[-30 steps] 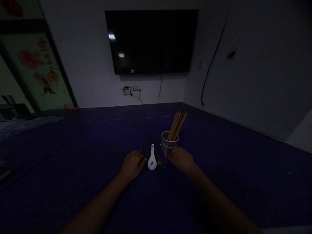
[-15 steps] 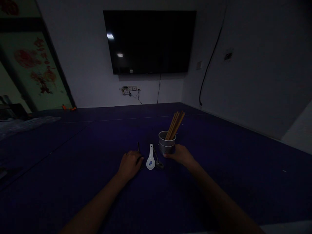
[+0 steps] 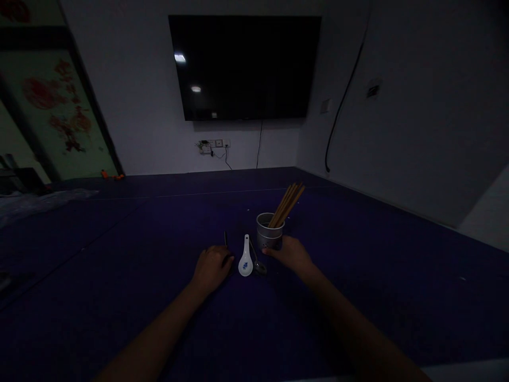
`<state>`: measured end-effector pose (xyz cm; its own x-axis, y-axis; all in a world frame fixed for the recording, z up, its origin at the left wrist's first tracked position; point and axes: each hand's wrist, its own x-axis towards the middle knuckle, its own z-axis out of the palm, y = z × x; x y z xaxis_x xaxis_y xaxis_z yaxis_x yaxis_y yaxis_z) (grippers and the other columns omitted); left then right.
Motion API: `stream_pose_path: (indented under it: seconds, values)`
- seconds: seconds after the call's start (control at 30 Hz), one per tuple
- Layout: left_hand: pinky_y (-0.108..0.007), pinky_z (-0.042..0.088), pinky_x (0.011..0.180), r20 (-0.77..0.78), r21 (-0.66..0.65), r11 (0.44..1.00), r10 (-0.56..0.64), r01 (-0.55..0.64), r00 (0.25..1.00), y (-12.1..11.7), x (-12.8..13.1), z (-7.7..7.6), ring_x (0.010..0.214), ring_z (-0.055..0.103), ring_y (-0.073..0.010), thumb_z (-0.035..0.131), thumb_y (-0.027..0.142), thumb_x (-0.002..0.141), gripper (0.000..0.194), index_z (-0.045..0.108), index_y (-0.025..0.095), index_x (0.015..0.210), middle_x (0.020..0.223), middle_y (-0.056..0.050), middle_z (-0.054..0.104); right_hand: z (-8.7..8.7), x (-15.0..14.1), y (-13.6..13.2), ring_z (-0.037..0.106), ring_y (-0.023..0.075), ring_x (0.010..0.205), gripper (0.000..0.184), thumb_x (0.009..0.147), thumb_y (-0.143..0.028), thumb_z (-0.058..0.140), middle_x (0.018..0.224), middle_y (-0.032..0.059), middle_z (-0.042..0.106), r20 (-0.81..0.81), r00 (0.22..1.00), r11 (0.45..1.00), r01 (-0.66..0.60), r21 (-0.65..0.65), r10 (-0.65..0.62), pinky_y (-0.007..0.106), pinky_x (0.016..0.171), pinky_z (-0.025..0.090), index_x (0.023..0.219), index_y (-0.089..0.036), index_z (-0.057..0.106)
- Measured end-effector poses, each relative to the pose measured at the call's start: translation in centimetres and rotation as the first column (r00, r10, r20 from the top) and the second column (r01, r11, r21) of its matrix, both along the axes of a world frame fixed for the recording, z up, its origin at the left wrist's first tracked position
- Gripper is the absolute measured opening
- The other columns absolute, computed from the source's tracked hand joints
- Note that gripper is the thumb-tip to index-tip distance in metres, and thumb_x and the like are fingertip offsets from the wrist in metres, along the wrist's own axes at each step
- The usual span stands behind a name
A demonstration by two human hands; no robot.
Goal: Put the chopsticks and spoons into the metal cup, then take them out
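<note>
My right hand (image 3: 292, 255) is closed around the lower right side of a grey metal cup (image 3: 265, 239). Several wooden chopsticks (image 3: 287, 205) stand in the cup, leaning right. On the purple surface, left of the cup, lies a white soup spoon (image 3: 245, 260) with a blue mark in its bowl, handle pointing away. A metal spoon (image 3: 259, 266) lies close along its right side. My left hand (image 3: 211, 267) rests left of the white spoon, fingers curled over a dark utensil (image 3: 225, 237). Only its thin handle shows clearly beyond the hand; the rest is mostly covered.
The purple surface (image 3: 191, 212) reaches back to the wall, where a large television (image 3: 246, 69) hangs above sockets (image 3: 214, 144). Clear plastic wrap (image 3: 47, 201) lies at the far left. Small orange objects (image 3: 112, 175) sit near the door. A black cable (image 3: 345, 101) hangs at right.
The cup and my right hand have shifted slightly left, nearer the spoons, and the chopsticks lean further right. My left hand stays over the dark utensil; the view has turned slightly.
</note>
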<state>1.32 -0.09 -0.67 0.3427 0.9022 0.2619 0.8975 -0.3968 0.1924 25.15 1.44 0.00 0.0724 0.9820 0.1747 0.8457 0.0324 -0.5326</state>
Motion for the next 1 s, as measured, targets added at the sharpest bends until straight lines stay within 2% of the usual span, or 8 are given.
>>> stream_pose_path:
  seconds: [0.43, 0.6, 0.77, 1.0]
  values:
    - [-0.035, 0.042, 0.093, 0.012, 0.002, 0.999, 0.033, -0.033, 0.999, 0.11, -0.06, -0.14, 0.109, 0.057, -0.0201, 0.047, 0.029, 0.087, 0.026, 0.066, 0.023, 0.103, 0.117, -0.006, 0.064, 0.58, -0.38, -0.30, 0.065, 0.0283, 0.097, 0.050, 0.069, -0.055, 0.067, 0.101, 0.0143, 0.070, 0.062, 0.998, 0.999, 0.018, -0.028, -0.016, 0.030, 0.073, 0.048, 0.101, -0.017, 0.067]
    - [-0.035, 0.042, 0.092, 0.005, -0.002, 1.000, 0.027, -0.027, 1.000, 0.04, 0.01, 0.08, 0.108, 0.058, -0.0207, 0.047, 0.029, 0.087, 0.026, 0.066, 0.022, 0.104, 0.117, -0.007, 0.064, 0.31, -0.56, -0.18, 0.064, 0.0292, 0.100, 0.066, 0.064, -0.065, 0.065, 0.102, 0.0155, 0.069, 0.018, 0.999, 0.999, 0.044, 0.001, -0.044, 0.033, 0.077, 0.048, 0.108, -0.016, 0.062]
    - [-0.033, 0.042, 0.092, 0.002, -0.001, 1.000, 0.017, -0.017, 1.000, -0.05, 0.04, 0.25, 0.108, 0.058, -0.0202, 0.048, 0.029, 0.087, 0.026, 0.066, 0.021, 0.104, 0.116, -0.007, 0.065, 0.69, -0.88, -0.17, 0.062, 0.0337, 0.103, 0.082, 0.062, -0.075, 0.058, 0.103, 0.0192, 0.067, 0.019, 0.991, 0.992, 0.130, 0.001, -0.130, 0.037, 0.078, 0.048, 0.115, -0.012, 0.055]
    - [-0.034, 0.042, 0.092, 0.021, 0.006, 0.999, 0.033, -0.033, 0.999, 0.11, -0.04, -0.03, 0.106, 0.058, -0.0199, 0.048, 0.028, 0.086, 0.026, 0.067, 0.021, 0.102, 0.114, -0.007, 0.066, 0.70, -0.43, 0.37, 0.062, 0.0325, 0.104, 0.075, 0.063, -0.069, 0.062, 0.104, 0.0173, 0.067, -0.008, 0.995, 0.995, 0.102, 0.009, -0.102, 0.037, 0.080, 0.047, 0.112, -0.014, 0.056]
